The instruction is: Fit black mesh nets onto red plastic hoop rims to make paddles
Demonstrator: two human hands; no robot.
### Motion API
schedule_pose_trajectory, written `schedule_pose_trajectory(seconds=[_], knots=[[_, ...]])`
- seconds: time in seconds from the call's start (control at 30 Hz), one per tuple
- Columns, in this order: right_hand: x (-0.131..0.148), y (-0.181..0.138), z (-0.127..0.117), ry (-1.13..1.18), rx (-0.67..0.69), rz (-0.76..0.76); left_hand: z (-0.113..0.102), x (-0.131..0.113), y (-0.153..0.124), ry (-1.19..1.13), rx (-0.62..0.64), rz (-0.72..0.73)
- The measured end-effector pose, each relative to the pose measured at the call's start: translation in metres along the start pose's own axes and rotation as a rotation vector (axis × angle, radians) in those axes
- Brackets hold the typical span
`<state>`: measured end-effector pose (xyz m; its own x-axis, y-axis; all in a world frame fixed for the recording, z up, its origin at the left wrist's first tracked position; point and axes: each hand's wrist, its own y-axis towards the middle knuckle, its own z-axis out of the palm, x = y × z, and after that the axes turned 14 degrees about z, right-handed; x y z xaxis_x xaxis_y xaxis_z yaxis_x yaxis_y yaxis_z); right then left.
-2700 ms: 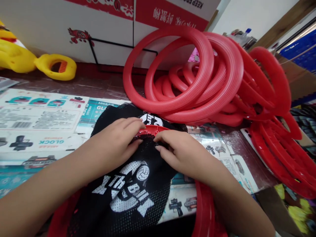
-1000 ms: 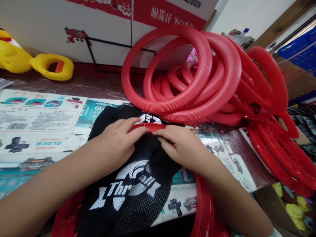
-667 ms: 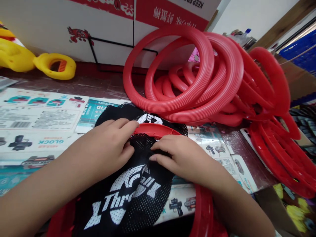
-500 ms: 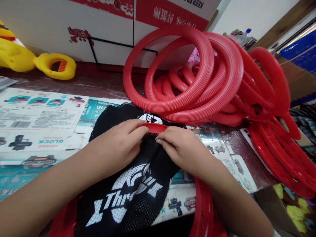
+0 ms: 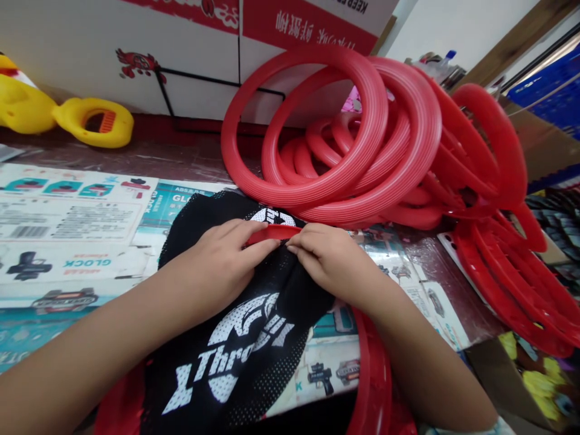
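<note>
L hand: left hand (image 5: 222, 261), fingers curled, thumb + forefinger pinching the mesh edge onto the hoop's far rim.
R hand: right hand (image 5: 330, 261), closed the same way and pinching the same edge; fingertips of both hands nearly meet at the rim.
Item: black mesh fabric net with white print (image 5: 247, 356), draped over a red plastic hoop (image 5: 273, 232).
Where: on the table edge right in front of the person, just short of the ring pile.
Hoop lie: roughly flat. Far rim shows between the hands, R side (image 5: 372, 374) runs back toward the person, near part out of frame.
Net axis: long axis runs from the far rim down toward the person, slanting near-left. Far end bunched at the fingers.
Net print: white "Thr…" readable, letters rising to the R; rest lost in folds.
Behind: pile of red ribbed plastic rings (image 5: 348, 145), leaning against each other, near the hoop.
Sheets: flattened printed cardboard sheets (image 5: 67, 220) under the net, "GLOCK" upside down, "ABS" + "GLO…" upright.
Carton: white-and-red cardboard carton (image 5: 190, 54) at the back, "KEEP" + Chinese chars inverted.
Far L: yellow plastic toy part (image 5: 93, 121), well apart.
</note>
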<state>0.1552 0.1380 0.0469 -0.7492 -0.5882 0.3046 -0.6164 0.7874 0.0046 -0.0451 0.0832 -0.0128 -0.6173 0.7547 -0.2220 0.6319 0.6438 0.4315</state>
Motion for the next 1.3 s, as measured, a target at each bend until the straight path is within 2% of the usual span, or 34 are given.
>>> schedule_pose_trajectory(seconds=[0.3, 0.5, 0.97, 1.3], knots=[[-0.002, -0.002, -0.003, 0.068, 0.01, -0.034, 0.002, 0.002, -0.002, 0.026, 0.011, 0.001], [-0.002, -0.001, -0.003, 0.029, 0.026, -0.002, 0.003, 0.001, -0.001, 0.015, -0.038, 0.025], [-0.004, 0.0, 0.005, -0.018, -0.078, -0.032, 0.002, 0.0, -0.001, 0.007, -0.032, 0.018], [-0.002, 0.003, 0.011, -0.124, -0.024, 0.007, 0.006, 0.003, -0.001, 0.039, -0.053, 0.039]])
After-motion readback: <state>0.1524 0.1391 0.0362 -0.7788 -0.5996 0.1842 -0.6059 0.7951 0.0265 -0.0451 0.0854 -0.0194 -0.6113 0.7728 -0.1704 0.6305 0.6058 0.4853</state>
